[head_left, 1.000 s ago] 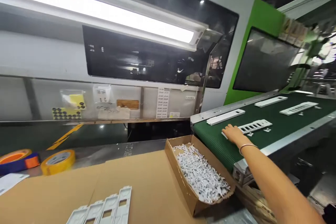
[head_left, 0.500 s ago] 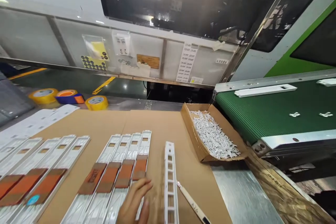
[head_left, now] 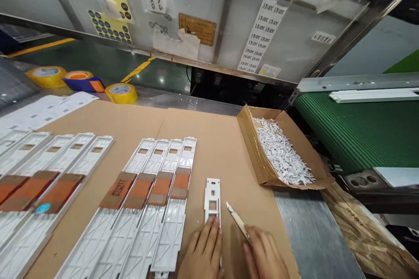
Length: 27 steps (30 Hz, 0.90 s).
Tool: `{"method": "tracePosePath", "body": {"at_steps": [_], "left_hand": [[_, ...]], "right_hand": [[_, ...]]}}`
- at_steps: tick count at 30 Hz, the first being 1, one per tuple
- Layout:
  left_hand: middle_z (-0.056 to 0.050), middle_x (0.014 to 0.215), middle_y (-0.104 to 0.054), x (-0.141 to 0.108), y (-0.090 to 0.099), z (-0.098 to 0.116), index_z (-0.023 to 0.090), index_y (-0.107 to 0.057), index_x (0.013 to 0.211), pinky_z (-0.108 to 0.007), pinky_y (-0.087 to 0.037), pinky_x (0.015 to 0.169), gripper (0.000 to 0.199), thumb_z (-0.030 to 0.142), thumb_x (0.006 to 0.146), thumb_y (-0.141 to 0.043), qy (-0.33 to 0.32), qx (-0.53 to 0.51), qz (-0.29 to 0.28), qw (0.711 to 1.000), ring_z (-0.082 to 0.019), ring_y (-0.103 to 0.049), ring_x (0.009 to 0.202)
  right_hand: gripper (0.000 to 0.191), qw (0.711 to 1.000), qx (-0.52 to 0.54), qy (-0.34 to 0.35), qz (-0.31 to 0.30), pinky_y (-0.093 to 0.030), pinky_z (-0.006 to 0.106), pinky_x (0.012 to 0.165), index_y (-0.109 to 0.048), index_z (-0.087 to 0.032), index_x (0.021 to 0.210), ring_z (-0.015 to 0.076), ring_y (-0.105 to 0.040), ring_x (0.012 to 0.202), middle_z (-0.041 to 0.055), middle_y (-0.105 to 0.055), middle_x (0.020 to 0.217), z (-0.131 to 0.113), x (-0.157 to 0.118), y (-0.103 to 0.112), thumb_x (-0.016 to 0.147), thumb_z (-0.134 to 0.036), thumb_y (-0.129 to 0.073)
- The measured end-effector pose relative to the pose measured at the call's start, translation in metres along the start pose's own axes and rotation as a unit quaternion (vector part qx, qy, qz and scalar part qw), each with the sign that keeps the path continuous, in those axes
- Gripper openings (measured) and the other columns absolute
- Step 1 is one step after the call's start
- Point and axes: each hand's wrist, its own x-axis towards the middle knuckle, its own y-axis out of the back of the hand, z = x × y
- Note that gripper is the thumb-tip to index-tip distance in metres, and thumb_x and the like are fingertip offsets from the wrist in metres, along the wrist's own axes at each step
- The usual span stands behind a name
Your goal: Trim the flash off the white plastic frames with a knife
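A narrow white plastic strip [head_left: 213,192] with square openings lies on the cardboard sheet. Across its near part rests my left hand [head_left: 203,248], fingers stretched out flat and pointing away from me; they cover the rest of the strip. Just to the right, my right hand [head_left: 266,253] grips the handle of a craft knife [head_left: 238,221], its blade tip pointing up and left, apart from the strip. Left of my hands, several long white plastic trays [head_left: 168,231] lie side by side, each with an orange-brown taped block [head_left: 180,183] across it.
A cardboard box [head_left: 253,148] of small white plastic pieces [head_left: 284,150] stands at the back right. Beyond it runs a green conveyor belt [head_left: 353,126] carrying a white strip. Tape rolls [head_left: 121,93] and printed sheets [head_left: 46,109] lie at the back left. More taped trays [head_left: 81,174] are at left.
The view has tilted down. My left hand has moved from beside the trays onto the strip. My right hand has come into view and taken hold of the craft knife that lay there.
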Motion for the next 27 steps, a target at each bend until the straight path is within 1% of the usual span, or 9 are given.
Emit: {"method": "tracePosePath", "body": {"at_steps": [3,7,9,11,14,17,20,23,27], "left_hand": [[-0.007,0.106,-0.069,-0.005,0.0,0.001,0.017,-0.067,0.1,-0.033,-0.038,0.082,0.043,0.05,0.082,-0.045,-0.01,-0.016,0.007,1.0,-0.023,-0.055,0.102],[-0.006,0.112,-0.066,-0.013,-0.008,0.005,0.02,-0.066,0.101,-0.034,-0.041,0.084,0.034,0.043,0.083,-0.048,-0.006,-0.016,-0.007,1.0,-0.024,-0.056,0.106],[-0.007,0.122,-0.061,-0.017,-0.014,0.01,0.019,-0.065,0.099,-0.036,-0.041,0.088,0.025,0.029,0.08,-0.054,0.016,-0.007,-0.022,1.0,-0.027,-0.053,0.113],[-0.009,0.13,-0.055,-0.02,-0.019,0.015,0.017,-0.065,0.1,-0.038,-0.043,0.093,0.025,0.019,0.077,-0.056,0.042,-0.018,-0.029,0.999,-0.031,-0.049,0.12],[-0.008,0.133,-0.053,-0.02,-0.022,0.021,0.014,-0.065,0.103,-0.038,-0.046,0.094,0.028,0.014,0.076,-0.056,0.056,-0.056,-0.022,0.997,-0.033,-0.044,0.125],[-0.006,0.126,-0.059,-0.015,-0.017,0.024,0.013,-0.064,0.106,-0.031,-0.049,0.092,0.029,0.012,0.078,-0.054,0.105,-0.07,-0.011,0.992,-0.025,-0.051,0.119],[-0.009,0.111,-0.067,-0.004,-0.01,0.022,0.011,-0.064,0.107,-0.024,-0.052,0.083,0.029,0.012,0.081,-0.049,0.166,-0.061,0.014,0.984,-0.017,-0.063,0.102],[-0.007,0.101,-0.071,0.002,-0.008,0.021,0.013,-0.066,0.1,-0.021,-0.052,0.08,0.027,0.012,0.082,-0.046,0.184,-0.066,0.04,0.98,-0.015,-0.066,0.092],[-0.004,0.103,-0.071,-0.011,-0.018,0.027,0.016,-0.066,0.104,-0.022,-0.053,0.079,0.028,0.017,0.084,-0.046,0.177,-0.058,0.03,0.982,-0.016,-0.066,0.094]], "right_hand": [[0.027,0.994,-0.038,-0.097,0.042,-0.055,0.037,0.058,-0.052,-0.024,0.108,0.0251,-0.062,0.077,0.0103,-0.062,0.088,0.019,0.013,-0.023,0.095,-0.04,-0.035],[0.023,0.993,-0.037,-0.113,0.026,-0.052,0.035,0.053,-0.049,-0.025,0.092,0.0237,-0.061,0.067,0.0064,-0.06,0.076,0.024,0.019,-0.039,0.096,-0.037,-0.029],[0.022,0.992,-0.016,-0.124,0.023,-0.052,0.036,0.055,-0.047,-0.025,0.089,0.0239,-0.061,0.067,0.0064,-0.06,0.076,0.026,0.019,-0.037,0.096,-0.034,-0.028],[0.019,0.988,0.039,-0.152,0.007,-0.053,0.034,0.058,-0.047,-0.025,0.092,0.0228,-0.062,0.071,0.0068,-0.061,0.08,0.028,0.02,-0.028,0.096,-0.034,-0.03],[0.016,0.97,0.135,-0.197,-0.04,-0.053,0.026,0.059,-0.045,-0.025,0.103,0.0186,-0.064,0.074,0.0063,-0.063,0.087,0.03,0.027,-0.011,0.097,-0.031,-0.031],[0.02,0.972,0.155,-0.168,-0.053,-0.052,0.024,0.063,-0.045,-0.026,0.112,0.0173,-0.065,0.079,0.0064,-0.063,0.093,0.027,0.04,0.002,0.097,-0.029,-0.031],[0.026,0.985,0.11,-0.11,-0.073,-0.051,0.023,0.063,-0.047,-0.025,0.118,0.0167,-0.065,0.082,0.006,-0.063,0.094,0.023,0.055,0.009,0.097,-0.028,-0.032],[0.027,0.992,0.056,-0.062,-0.091,-0.049,0.023,0.059,-0.053,-0.024,0.115,0.0156,-0.065,0.076,0.0038,-0.064,0.087,0.021,0.068,0.011,0.098,-0.029,-0.033],[0.027,0.995,0.031,-0.013,-0.093,-0.048,0.023,0.059,-0.059,-0.023,0.104,0.0152,-0.065,0.073,0.0025,-0.065,0.083,0.021,0.081,0.009,0.098,-0.029,-0.033]]}}
